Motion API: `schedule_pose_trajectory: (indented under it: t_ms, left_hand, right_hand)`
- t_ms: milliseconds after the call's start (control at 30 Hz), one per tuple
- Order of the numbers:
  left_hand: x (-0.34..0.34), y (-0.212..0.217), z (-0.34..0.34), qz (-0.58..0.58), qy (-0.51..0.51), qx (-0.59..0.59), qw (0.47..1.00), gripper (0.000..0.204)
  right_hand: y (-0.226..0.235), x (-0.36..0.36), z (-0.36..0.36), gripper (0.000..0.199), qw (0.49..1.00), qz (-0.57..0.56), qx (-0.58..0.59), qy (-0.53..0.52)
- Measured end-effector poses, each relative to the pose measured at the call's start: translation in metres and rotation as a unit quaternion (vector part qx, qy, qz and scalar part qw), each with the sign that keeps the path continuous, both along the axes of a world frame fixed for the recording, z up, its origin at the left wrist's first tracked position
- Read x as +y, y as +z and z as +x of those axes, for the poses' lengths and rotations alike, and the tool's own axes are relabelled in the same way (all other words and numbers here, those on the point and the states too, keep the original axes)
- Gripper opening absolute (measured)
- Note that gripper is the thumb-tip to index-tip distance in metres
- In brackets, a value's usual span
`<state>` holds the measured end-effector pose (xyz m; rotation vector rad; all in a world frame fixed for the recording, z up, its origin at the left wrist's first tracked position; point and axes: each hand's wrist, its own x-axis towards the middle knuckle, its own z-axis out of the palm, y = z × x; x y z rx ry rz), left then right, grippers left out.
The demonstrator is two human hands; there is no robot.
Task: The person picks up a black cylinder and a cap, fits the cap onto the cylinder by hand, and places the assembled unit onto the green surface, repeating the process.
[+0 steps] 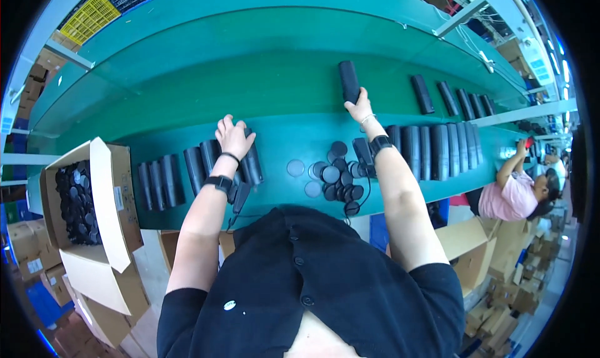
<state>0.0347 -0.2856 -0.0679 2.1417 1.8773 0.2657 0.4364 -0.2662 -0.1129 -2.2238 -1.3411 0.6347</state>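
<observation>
My right hand is closed around the near end of a long black tube-shaped housing, its far end pointing away over the green belt. My left hand lies over the far ends of several similar black housings on the left, fingers bent and slightly apart. One black housing shows just right of that hand; what lies under the palm is hidden. Between my arms, a loose pile of round black discs covers part of the green table, with a lighter grey disc at its left.
An open cardboard box full of black discs stands at the left. More black housings line up at the right and farther out on the green belt. A metal rail crosses at right. Another person works there.
</observation>
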Motion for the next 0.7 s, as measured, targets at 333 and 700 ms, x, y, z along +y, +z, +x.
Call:
schedule_pose_trajectory:
  t_ms: [333, 700]
  left_hand:
    - [-0.048, 0.049, -0.019, -0.001, -0.093, -0.205, 0.974, 0.034]
    - [-0.077, 0.052, -0.031, -0.239, 0.034, -0.56, 0.792, 0.049]
  right_hand:
    - [0.03, 0.006, -0.023, 0.058, 0.951, 0.037, -0.305, 0.019]
    - [0.02, -0.122, -0.157, 0.066, 0.865, -0.073, -0.099, 0.487]
